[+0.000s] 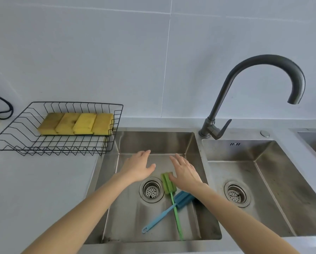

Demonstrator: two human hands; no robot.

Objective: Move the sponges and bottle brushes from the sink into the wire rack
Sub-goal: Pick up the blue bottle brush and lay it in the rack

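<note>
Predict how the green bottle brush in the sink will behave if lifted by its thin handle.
The green brush probably weighs little. Its thin handle may flex, letting the bulkier foam head droop. It crosses the blue brush, so lifting might nudge that one on the smooth steel sink.

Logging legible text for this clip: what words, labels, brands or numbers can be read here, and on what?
No readable text.
Right sink basin: small dark mark on its back wall, too small to read.
Sponges, wire rack, green brush, blue brush, faucet: no lettering visible.
</note>
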